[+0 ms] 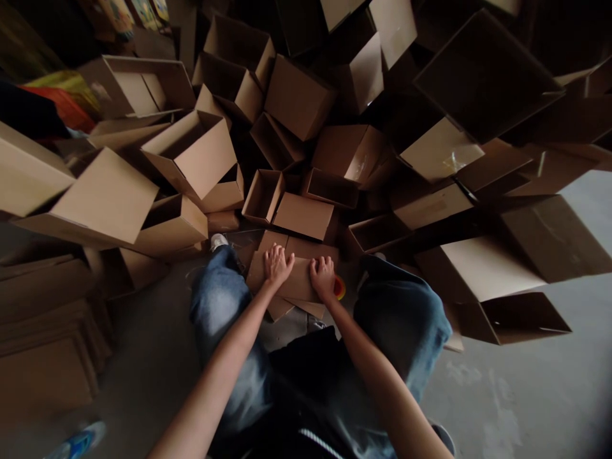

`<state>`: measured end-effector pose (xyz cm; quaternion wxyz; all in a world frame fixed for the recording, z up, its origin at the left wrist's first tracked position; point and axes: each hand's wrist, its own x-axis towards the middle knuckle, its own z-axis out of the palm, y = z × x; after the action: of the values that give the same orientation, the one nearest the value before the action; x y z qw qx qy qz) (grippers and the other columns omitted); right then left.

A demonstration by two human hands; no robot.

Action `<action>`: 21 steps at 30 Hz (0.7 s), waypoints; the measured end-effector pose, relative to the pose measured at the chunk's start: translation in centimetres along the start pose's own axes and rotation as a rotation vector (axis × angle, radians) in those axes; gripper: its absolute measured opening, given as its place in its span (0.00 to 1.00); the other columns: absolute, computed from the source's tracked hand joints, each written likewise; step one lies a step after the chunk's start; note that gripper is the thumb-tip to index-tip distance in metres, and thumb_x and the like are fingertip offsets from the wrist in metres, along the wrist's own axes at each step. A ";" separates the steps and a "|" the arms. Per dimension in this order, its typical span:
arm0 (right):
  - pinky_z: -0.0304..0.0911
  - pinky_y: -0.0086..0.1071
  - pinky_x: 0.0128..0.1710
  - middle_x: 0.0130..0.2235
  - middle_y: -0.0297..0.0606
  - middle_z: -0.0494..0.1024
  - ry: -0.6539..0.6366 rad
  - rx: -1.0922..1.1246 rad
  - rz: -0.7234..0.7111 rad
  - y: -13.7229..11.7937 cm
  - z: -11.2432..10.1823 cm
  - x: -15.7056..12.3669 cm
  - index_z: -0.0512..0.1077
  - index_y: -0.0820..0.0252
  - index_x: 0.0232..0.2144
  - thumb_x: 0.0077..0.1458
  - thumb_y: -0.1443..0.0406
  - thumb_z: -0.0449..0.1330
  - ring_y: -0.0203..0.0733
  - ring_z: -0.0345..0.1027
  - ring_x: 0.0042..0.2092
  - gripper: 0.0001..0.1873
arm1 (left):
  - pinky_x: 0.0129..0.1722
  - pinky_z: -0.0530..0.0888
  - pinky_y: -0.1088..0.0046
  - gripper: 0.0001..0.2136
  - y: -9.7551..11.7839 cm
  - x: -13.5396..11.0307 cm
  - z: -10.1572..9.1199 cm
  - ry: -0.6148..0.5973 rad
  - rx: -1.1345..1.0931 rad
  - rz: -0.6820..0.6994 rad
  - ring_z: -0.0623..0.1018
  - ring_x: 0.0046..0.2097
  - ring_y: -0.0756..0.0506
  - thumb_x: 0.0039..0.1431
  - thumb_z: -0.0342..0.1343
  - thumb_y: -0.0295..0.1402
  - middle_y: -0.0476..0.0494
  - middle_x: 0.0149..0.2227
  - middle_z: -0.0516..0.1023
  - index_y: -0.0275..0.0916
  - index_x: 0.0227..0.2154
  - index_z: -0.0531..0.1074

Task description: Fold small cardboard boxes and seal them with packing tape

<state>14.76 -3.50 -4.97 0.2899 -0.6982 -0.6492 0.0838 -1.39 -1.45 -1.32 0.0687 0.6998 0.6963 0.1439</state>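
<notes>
A brown cardboard box (300, 278), lying folded flat between my knees, has both my hands on it. My left hand (278, 264) rests on its left part, with fingers spread over the board. On the right part lies my right hand (323, 276), its fingers slightly bent against the surface. Cardboard flaps stick out beyond the far and near sides of the flat piece. Beside my right wrist is a roll of tape (339, 287) with a red and yellow rim, partly hidden by the wrist.
Open cardboard boxes (191, 153) pile up in front and on both sides. Flat cardboard sheets (43, 331) are stacked at the left. A plastic bottle (79, 441) lies on the concrete floor (478, 395) at the lower left. One small box (304, 215) stands just beyond my hands.
</notes>
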 end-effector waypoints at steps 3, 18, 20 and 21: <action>0.53 0.54 0.62 0.52 0.55 0.74 0.057 -0.020 -0.146 -0.2 0.0 0.0 0.72 0.65 0.47 0.67 0.62 0.46 0.55 0.60 0.62 0.18 | 0.68 0.57 0.52 0.13 0.7 0.1 0.5 -0.011 0.008 -0.009 0.68 0.65 0.37 0.70 0.48 0.37 0.33 0.54 0.78 0.38 0.45 0.76; 0.37 0.54 0.69 0.64 0.51 0.68 -0.144 -0.082 -0.278 -2.5 0.0 -1.2 0.65 0.68 0.63 0.68 0.62 0.46 0.53 0.49 0.70 0.26 | 0.66 0.59 0.56 0.19 1.9 -0.4 0.0 -0.031 -0.041 -0.019 0.61 0.69 0.39 0.71 0.45 0.35 0.34 0.64 0.69 0.33 0.59 0.69; 0.37 0.54 0.69 0.64 0.51 0.68 -0.133 -0.089 -0.274 -2.6 0.0 -1.2 0.64 0.68 0.63 0.68 0.62 0.46 0.53 0.50 0.70 0.26 | 0.67 0.58 0.58 0.18 1.9 -0.3 0.0 -0.042 -0.033 -0.016 0.65 0.67 0.39 0.71 0.45 0.34 0.33 0.62 0.72 0.32 0.57 0.70; 0.37 0.54 0.69 0.64 0.51 0.69 -0.135 -0.090 -0.276 -2.6 0.0 -1.2 0.65 0.67 0.63 0.69 0.62 0.45 0.53 0.52 0.69 0.26 | 0.67 0.57 0.57 0.17 1.8 -0.3 0.1 -0.056 -0.025 -0.010 0.67 0.64 0.38 0.71 0.44 0.34 0.33 0.59 0.74 0.33 0.55 0.72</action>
<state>12.33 -4.68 -3.92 0.2228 -0.6073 -0.7602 0.0609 0.41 -1.73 -0.88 0.0977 0.6993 0.6956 0.1326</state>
